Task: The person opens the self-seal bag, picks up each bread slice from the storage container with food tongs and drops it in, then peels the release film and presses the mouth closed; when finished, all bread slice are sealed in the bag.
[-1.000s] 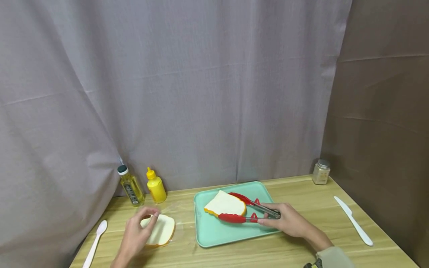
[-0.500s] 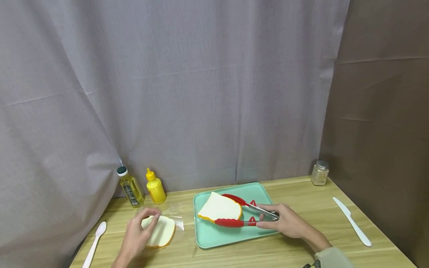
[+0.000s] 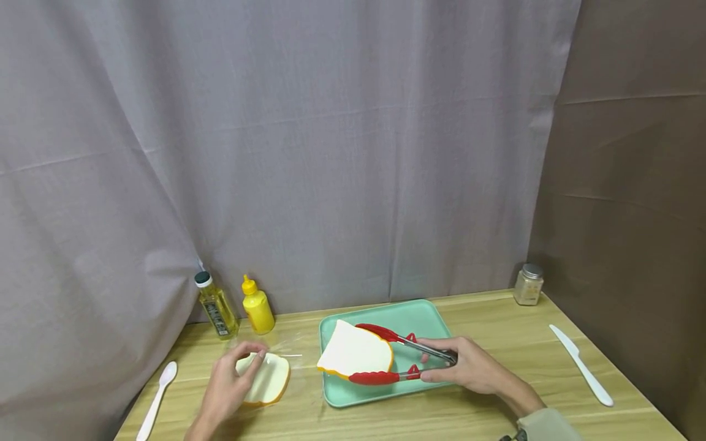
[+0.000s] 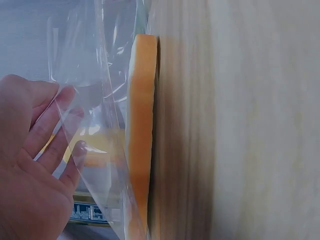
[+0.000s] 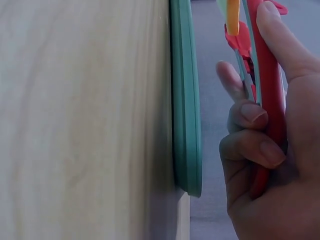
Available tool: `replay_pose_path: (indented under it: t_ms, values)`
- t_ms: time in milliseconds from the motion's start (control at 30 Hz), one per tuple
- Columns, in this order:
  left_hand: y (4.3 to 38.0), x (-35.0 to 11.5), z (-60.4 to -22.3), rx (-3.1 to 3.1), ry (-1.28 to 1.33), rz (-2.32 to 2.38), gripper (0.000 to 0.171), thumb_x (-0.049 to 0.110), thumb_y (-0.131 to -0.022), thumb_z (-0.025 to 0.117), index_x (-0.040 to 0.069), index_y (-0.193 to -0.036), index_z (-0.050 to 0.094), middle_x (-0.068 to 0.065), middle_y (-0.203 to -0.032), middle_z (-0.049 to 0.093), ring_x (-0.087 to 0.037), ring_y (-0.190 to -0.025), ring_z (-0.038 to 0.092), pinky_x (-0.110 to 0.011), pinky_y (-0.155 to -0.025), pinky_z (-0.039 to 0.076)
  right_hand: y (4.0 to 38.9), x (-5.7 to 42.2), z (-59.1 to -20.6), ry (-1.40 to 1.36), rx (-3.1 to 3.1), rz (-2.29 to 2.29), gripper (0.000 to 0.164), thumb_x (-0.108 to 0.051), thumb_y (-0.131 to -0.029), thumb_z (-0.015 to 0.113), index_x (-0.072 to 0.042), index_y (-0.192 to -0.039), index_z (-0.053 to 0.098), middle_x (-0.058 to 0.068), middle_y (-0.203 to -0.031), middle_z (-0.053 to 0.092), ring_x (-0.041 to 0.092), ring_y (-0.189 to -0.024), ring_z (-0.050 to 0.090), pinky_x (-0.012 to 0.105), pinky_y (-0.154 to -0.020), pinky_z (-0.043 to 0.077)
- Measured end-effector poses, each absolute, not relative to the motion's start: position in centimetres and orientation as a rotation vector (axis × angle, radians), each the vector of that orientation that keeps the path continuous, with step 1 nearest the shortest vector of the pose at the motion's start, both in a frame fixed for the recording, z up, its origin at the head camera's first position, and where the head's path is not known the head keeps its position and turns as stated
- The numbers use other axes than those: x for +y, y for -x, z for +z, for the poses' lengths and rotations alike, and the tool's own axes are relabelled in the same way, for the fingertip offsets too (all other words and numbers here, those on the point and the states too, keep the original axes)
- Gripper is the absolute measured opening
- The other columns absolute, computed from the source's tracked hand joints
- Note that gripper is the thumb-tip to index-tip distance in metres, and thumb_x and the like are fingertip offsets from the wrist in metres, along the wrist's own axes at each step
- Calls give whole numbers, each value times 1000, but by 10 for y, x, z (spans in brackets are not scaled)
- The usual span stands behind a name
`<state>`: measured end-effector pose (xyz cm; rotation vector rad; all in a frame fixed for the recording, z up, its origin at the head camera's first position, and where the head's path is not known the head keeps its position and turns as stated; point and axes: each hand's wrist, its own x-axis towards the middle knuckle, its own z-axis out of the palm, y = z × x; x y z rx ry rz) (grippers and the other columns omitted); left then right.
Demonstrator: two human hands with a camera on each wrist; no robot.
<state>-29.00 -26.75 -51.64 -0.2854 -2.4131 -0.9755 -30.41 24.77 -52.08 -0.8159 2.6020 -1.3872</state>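
Observation:
My left hand (image 3: pixel 226 383) pinches the edge of a clear plastic bag (image 4: pixel 92 110) and lifts it. A slice of bread (image 3: pixel 274 380) lies flat on the table right under that hand; in the left wrist view its orange crust (image 4: pixel 141 115) shows beside the raised film. My right hand (image 3: pixel 471 365) grips red-handled metal tongs (image 3: pixel 375 378). Between the tongs' red tips a second bread slice (image 3: pixel 355 349) is held, tilted, over the left part of the green tray (image 3: pixel 421 315). In the right wrist view, fingers curl round the tongs, above the tray's rim (image 5: pixel 187 125).
Behind the left hand stand an oil bottle (image 3: pixel 216 309) and a yellow squeeze bottle (image 3: pixel 257 309). A white spoon (image 3: pixel 157 401) lies at far left, a white knife (image 3: pixel 581 365) at right. A spice jar (image 3: pixel 528 285) stands at the back right before the curtain (image 3: pixel 331 153).
My right hand has drawn the tongs and the bread slice slightly left and nearer, so the slice now reaches the tray's left edge. The left hand has hardly moved.

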Motion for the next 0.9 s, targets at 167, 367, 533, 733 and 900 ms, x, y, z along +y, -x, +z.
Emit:
replay_pose_path:
  t_ms: [167,367,533,733,900]
  values:
    - [290,-268,-516,-2404,317,-971,15,11,-98,80,24,-103,79,15,-104,81,-10,-104,75,-47,-98,64,302,243,-519,838,2569,-1375,67,-38,-92,88,-18,-152,63,-2,-113,81,2,-83,60,23,-63,53]
    - [290,-268,-515,-2411,312,-992,14,10,-98,80,23,-103,79,16,-103,80,-9,-105,75,-49,-99,64,295,235,-517,865,2593,-1340,66,-41,-91,89,-22,-150,65,-4,-112,82,0,-78,56,21,-62,52]
    - [289,-267,-515,-2422,293,-998,13,12,-99,80,24,-103,79,16,-104,81,-11,-105,76,-50,-99,64,293,229,-518,880,2583,-1355,66,-42,-91,88,-24,-150,65,-3,-111,81,0,-77,57,20,-61,51]
    - [290,-267,-515,-2431,285,-997,13,12,-99,80,24,-103,79,17,-103,80,-11,-105,75,-47,-99,64,291,226,-515,908,2622,-1379,68,-42,-90,89,-21,-150,65,-2,-110,81,-2,-74,53,20,-60,50]
    - [290,-268,-515,-2432,291,-994,13,11,-99,80,23,-104,79,16,-104,81,-11,-105,75,-46,-100,64,291,225,-512,955,2688,-1362,69,-43,-89,90,-21,-149,66,-3,-110,81,1,-75,55,20,-62,51]
